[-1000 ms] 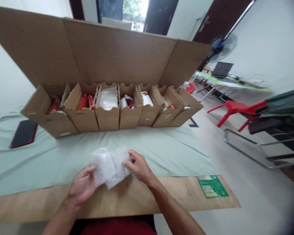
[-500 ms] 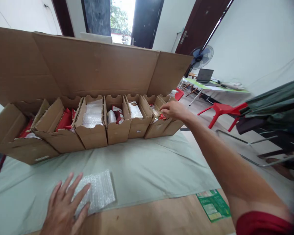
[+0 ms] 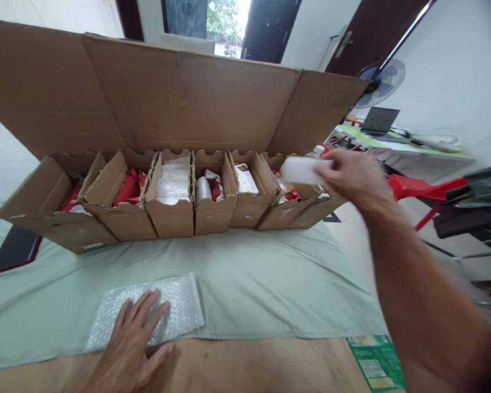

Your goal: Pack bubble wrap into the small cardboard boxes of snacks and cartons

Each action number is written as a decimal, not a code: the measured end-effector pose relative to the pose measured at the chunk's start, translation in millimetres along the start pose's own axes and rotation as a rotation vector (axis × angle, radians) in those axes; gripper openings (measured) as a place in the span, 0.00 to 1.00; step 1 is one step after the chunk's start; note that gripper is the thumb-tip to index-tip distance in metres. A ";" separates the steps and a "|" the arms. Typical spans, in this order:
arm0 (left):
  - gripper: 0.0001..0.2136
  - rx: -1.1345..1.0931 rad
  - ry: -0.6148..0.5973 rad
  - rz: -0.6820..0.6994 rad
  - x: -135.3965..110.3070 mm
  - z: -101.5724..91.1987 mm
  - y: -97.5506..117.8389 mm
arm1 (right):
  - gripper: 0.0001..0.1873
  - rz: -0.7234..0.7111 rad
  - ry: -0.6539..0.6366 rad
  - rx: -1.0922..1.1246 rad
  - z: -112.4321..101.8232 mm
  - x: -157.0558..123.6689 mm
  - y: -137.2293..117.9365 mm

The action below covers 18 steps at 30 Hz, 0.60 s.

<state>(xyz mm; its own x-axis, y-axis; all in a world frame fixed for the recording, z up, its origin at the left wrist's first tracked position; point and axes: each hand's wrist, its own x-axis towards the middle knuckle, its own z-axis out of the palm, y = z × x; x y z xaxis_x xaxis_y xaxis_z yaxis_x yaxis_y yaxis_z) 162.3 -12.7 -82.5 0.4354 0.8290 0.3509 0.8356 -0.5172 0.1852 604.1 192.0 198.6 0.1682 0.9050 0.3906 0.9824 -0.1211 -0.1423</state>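
Note:
My left hand (image 3: 131, 341) lies with fingers outstretched on a clear bubble wrap pouch (image 3: 185, 305), which is flat near the table's front edge. Raised above the right end of the row of boxes, my right hand (image 3: 354, 176) pinches a white flat rectangular piece (image 3: 300, 170); motion blurs it, so its kind is unclear. Just below it is a cardboard bin (image 3: 284, 215) with red and gold wrapped items inside. The rightmost bin (image 3: 317, 213) is partly covered by my right hand.
More bins stand leftward, one with bubble wrap pouches (image 3: 173, 183), another with red packets (image 3: 127, 188). A tall cardboard panel (image 3: 188, 103) rises behind them. A dark tablet-like device (image 3: 15, 248) lies at left, a green printed sheet (image 3: 376, 363) at front right. A red chair (image 3: 427, 188) stands beyond.
My right hand has come up out of the right-end bin with the white flat piece. My left hand has settled onto the bubble wrap pouch, more of which now shows. The view has shifted.

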 end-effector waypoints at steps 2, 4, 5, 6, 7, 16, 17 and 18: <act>0.30 -0.107 0.076 -0.115 9.1 -14.9 7.3 | 0.09 -0.072 0.316 0.243 -24.3 -37.3 -5.5; 0.33 -0.198 0.172 -0.223 20.0 -33.4 18.3 | 0.10 -0.221 0.294 0.540 -18.7 -86.7 -26.5; 0.35 -0.232 0.217 -0.242 25.4 -42.4 24.5 | 0.10 -0.310 0.147 0.642 -4.8 -113.2 -42.1; 0.36 -0.255 0.261 -0.232 30.3 -50.1 30.7 | 0.08 -0.374 -0.061 0.742 14.2 -138.6 -59.5; 0.37 -0.263 0.296 -0.194 34.3 -55.3 36.1 | 0.08 -0.424 -0.254 0.813 35.7 -160.7 -76.8; 0.19 -0.140 0.135 0.029 21.8 8.1 11.3 | 0.13 -0.393 -0.142 0.330 43.4 -66.2 -88.4; 0.19 -0.146 0.123 0.029 19.0 14.4 7.5 | 0.13 -0.361 -0.155 0.181 36.7 -36.6 -86.5; 0.19 -0.151 0.116 0.030 16.8 18.5 5.0 | 0.11 -0.346 -0.252 0.073 34.7 -9.9 -87.1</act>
<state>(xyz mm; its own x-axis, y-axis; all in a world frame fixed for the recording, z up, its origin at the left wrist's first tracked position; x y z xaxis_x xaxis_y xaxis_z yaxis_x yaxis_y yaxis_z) 180.0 2.6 -92.7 0.4103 0.7873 0.4602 0.7594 -0.5743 0.3056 514.0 207.7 175.6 -0.2039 0.9597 0.1933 0.9676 0.2277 -0.1096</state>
